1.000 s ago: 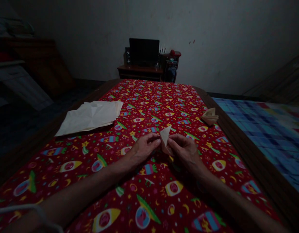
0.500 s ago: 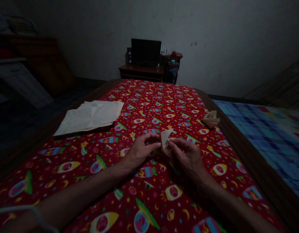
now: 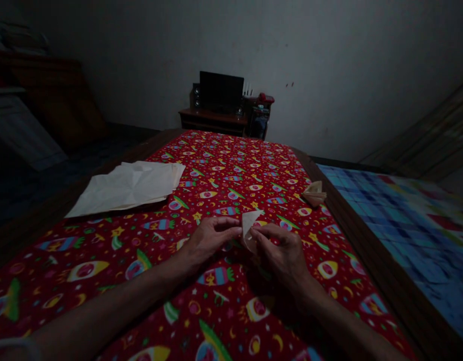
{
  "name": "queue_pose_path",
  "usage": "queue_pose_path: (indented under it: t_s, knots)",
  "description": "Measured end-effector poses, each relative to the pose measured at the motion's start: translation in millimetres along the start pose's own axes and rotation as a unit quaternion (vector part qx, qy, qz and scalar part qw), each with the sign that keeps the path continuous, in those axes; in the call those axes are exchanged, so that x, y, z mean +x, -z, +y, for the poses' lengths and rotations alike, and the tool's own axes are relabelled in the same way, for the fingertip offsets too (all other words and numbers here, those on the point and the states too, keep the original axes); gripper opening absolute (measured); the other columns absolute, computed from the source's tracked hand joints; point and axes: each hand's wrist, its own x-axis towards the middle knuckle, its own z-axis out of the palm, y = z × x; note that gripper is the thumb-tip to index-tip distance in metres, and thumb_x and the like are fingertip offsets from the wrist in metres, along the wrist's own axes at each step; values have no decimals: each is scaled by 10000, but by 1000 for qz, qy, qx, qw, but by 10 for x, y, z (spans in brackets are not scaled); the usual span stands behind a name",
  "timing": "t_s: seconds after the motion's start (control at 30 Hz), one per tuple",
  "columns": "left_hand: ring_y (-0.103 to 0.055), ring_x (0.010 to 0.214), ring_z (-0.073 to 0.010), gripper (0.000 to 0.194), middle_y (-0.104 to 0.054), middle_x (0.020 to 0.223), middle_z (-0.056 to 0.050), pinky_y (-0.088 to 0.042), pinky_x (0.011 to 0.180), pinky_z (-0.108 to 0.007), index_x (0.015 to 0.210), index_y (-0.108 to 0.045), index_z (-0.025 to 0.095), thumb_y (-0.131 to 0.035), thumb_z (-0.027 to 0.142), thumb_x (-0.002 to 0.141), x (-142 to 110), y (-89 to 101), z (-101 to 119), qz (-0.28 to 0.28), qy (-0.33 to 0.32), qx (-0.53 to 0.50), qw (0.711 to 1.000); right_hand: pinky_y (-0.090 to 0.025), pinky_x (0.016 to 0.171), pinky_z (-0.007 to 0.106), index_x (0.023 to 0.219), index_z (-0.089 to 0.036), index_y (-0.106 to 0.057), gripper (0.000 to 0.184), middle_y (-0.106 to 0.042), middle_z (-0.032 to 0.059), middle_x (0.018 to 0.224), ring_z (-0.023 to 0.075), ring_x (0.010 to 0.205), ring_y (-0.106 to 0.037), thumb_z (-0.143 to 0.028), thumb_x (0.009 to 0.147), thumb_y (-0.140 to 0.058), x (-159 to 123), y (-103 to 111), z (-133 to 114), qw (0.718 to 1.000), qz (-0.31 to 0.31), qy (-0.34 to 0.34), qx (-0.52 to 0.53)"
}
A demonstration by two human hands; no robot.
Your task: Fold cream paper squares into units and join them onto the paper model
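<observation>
A small folded piece of pale paper (image 3: 250, 224) stands between my two hands over the red patterned mattress (image 3: 231, 190). My left hand (image 3: 209, 238) pinches its left side with curled fingers. My right hand (image 3: 282, 253) grips its lower right part, fingers closed round it. A stack of flat pale paper sheets (image 3: 128, 186) lies to the left of my hands. A finished folded paper shape (image 3: 313, 193) rests near the mattress's right edge.
A wooden bed frame (image 3: 352, 235) borders the mattress on the right, with a blue checked mattress (image 3: 412, 230) beyond it. A low table with a dark screen (image 3: 221, 93) stands at the far wall. The room is dim.
Both hands stay on the folded paper and shift only slightly as they work it. The view has tilted a little, so everything sits lower and more to the left.
</observation>
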Motion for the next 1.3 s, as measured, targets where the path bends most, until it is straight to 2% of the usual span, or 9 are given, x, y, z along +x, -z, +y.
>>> queue_pose_path:
  t_s: [0.13,0.3,0.43,0.67,0.77,0.9,1.03,1.17,1.3]
  knots:
    - [-587,637,-109,294,-687,731,-9,-434,605,-197,985,-693,157,-688,314,738,-15,11,-6,-61,11,-37,997,-459,578,235,719,-207,-712,188,-688,25,712,155,633,-615,-286,816,-573,7,10,-6,1000,-10,-23,4]
    - [-587,658,-98,313,-707,822,-19,-430,642,-191,1006,-696,165,-708,288,718,-18,16,-10,-60,1,-49,997,-426,587,223,670,-195,-694,235,-666,23,699,146,633,-590,-243,832,-531,6,42,-13,998,-52,-7,-25]
    - [-612,728,-126,332,-711,839,-34,-443,700,-212,1017,-694,157,-716,286,712,-16,-8,-13,-85,7,-53,995,-406,541,210,674,-172,-684,246,-650,17,658,141,600,-571,-226,827,-500,-7,50,-40,996,-66,-55,-3]
    - [-505,505,-62,412,-640,623,-5,-335,503,-164,1138,-636,167,-641,380,785,0,5,-107,-144,-1,-30,989,-364,471,197,699,-162,-685,273,-619,3,595,126,535,-534,-273,832,-473,-22,36,-18,988,-108,-96,52]
    - [-438,451,-53,492,-566,517,24,-287,470,-165,1196,-593,159,-620,434,788,19,13,-151,-124,0,-30,992,-319,436,196,627,-154,-631,351,-579,0,560,104,486,-473,-336,861,-443,-20,34,14,989,-113,-89,37]
    - [-443,470,-55,472,-586,554,22,-291,489,-171,1165,-612,173,-646,423,767,28,3,-172,-70,2,-28,997,-328,456,202,622,-158,-598,350,-578,3,567,101,482,-472,-331,870,-422,-26,16,39,993,-99,-63,-19]
    - [-496,519,-84,367,-605,562,-4,-334,531,-190,955,-701,138,-654,438,749,-6,-15,-149,-81,3,-8,997,-356,503,216,640,-167,-596,269,-594,16,598,118,521,-500,-243,837,-431,-59,2,9,989,-117,-30,-82]
    - [-449,500,-70,358,-592,573,-18,-295,495,-192,718,-707,114,-638,463,757,-28,-19,-136,-76,8,-12,997,-378,531,221,710,-176,-615,261,-608,15,643,128,553,-525,-227,857,-406,-67,9,-36,986,-146,-40,-66]
    - [-416,490,-58,372,-580,572,3,-281,493,-183,1022,-684,150,-617,432,788,-20,-19,-151,-82,1,-62,995,-412,566,224,790,-186,-649,244,-629,14,677,142,595,-550,-239,857,-420,-20,33,-33,993,-116,-30,-24]
